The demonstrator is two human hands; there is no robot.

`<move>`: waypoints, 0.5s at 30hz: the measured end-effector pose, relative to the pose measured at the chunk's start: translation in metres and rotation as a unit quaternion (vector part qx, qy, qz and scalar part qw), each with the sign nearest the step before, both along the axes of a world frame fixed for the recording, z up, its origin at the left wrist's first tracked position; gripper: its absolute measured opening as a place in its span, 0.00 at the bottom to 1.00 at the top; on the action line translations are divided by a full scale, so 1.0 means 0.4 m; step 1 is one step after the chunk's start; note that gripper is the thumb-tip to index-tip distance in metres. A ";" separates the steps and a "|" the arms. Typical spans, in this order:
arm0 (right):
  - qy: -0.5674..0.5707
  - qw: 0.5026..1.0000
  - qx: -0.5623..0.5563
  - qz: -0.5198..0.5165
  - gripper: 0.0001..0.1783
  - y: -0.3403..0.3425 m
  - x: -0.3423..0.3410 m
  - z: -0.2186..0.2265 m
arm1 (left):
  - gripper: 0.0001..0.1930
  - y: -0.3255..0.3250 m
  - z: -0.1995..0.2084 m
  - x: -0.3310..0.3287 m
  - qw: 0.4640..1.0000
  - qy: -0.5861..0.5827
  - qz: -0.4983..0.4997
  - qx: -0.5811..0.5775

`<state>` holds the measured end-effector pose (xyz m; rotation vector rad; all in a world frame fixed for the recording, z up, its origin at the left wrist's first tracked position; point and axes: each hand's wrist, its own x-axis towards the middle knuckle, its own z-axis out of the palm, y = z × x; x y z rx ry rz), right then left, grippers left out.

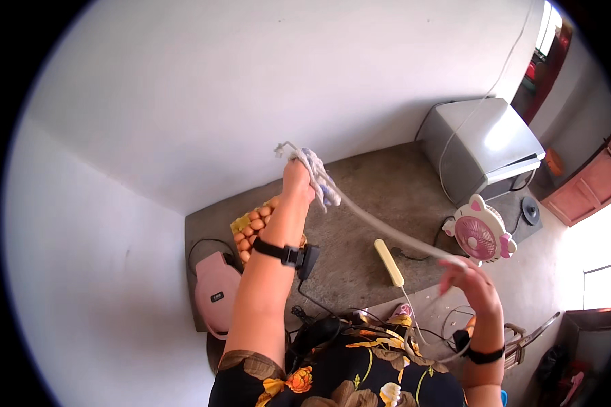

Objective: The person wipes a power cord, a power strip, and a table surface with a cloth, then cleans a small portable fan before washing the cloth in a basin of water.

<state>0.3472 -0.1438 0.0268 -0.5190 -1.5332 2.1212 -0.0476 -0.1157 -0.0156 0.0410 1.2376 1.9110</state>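
Observation:
My left hand reaches far out over the grey tabletop, closed round a crumpled white and bluish cloth. A pale cord runs through the cloth, and its end, which looks like a plug, sticks out beyond the fingers. The cord stretches in a slack line to my right hand, whose slightly blurred fingers pinch it near the table's front edge. Between the hands, below the cord, lies a long cream-coloured bar with a thin pale cord at its near end.
Brown eggs fill a tray by my left forearm. A pink rounded appliance stands at the table's left end. On the right are a pink and white fan, a grey box-shaped appliance and a dark round disc. Cords hang near my body.

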 end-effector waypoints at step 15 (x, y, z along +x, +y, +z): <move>0.052 0.923 -0.380 0.015 0.15 0.026 -0.334 0.012 | 0.11 -0.065 0.058 0.293 0.943 0.268 -0.192 0.042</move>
